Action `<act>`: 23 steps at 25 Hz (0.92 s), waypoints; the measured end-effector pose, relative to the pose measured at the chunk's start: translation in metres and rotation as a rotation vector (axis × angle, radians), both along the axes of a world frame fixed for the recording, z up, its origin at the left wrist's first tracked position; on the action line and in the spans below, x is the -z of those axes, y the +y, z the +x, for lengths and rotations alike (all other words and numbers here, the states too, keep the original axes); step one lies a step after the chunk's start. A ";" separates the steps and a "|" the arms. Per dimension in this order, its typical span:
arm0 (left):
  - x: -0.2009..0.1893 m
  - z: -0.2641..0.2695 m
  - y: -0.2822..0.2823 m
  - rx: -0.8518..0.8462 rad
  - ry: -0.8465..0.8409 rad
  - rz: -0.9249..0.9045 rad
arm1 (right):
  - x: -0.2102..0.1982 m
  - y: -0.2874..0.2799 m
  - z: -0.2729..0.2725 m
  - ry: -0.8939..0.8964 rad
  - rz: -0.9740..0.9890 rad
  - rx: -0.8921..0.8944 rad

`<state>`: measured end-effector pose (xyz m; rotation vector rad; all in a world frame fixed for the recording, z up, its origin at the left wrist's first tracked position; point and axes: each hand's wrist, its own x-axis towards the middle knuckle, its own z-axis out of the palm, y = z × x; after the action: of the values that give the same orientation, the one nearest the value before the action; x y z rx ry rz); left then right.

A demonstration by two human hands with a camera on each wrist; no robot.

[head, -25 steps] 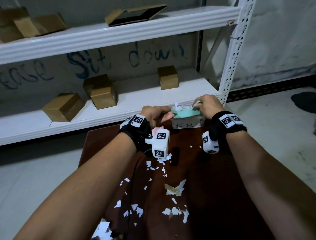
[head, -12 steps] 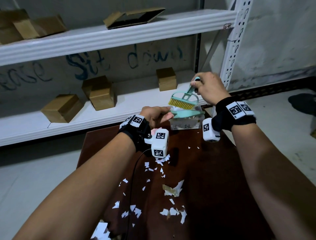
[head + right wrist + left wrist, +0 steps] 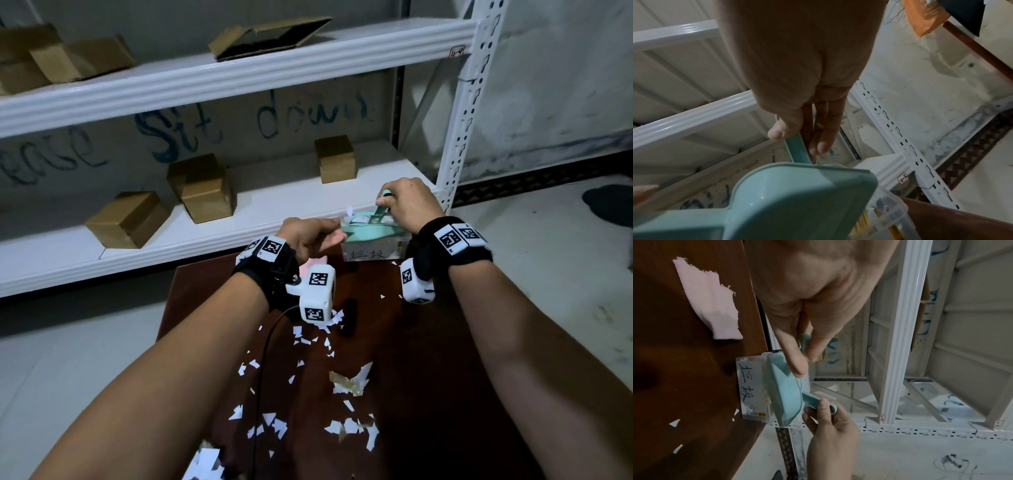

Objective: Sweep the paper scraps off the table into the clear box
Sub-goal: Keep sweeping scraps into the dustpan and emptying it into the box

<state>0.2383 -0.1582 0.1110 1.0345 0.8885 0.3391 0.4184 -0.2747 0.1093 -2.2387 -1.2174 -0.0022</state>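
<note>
Teal dustpan [image 3: 371,230], gripped by left hand [image 3: 310,236], is emptying into clear box [image 3: 375,251]; right hand [image 3: 409,204] is pinching brush [image 3: 381,209]. Next: sweeping remaining scraps [image 3: 349,428] on counter [image 3: 428,377].

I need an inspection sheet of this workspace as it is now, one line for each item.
Surface: dark brown wooden table.
Job's things: white paper scraps scattered; clear plastic box at far edge; teal dustpan over it; teal brush.
Clutter: pink torn paper.
Hands: left hand holds dustpan; right hand holds brush.
Cables: black cable along left wrist.
Surroundings: white metal shelf, brown cardboard boxes.
</note>
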 end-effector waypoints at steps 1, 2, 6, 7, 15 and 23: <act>-0.002 -0.001 0.001 0.003 0.001 -0.006 | 0.000 -0.002 0.000 0.007 -0.002 0.009; -0.004 -0.003 0.002 0.006 0.004 -0.008 | -0.001 -0.002 0.001 0.015 0.004 0.016; -0.023 -0.010 0.005 -0.009 -0.018 -0.020 | -0.017 -0.006 0.004 0.012 0.128 0.048; -0.028 -0.011 0.007 -0.019 -0.037 -0.029 | -0.024 -0.008 0.004 0.016 0.171 0.060; -0.056 -0.026 0.008 -0.052 -0.067 0.057 | -0.036 -0.012 0.019 0.006 0.396 0.145; -0.052 -0.069 0.004 -0.109 -0.081 0.057 | 0.002 -0.013 0.011 0.171 0.298 0.093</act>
<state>0.1690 -0.1541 0.1633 1.0189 0.8680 0.4974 0.4290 -0.2877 0.1078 -1.9890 -0.9536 -0.0266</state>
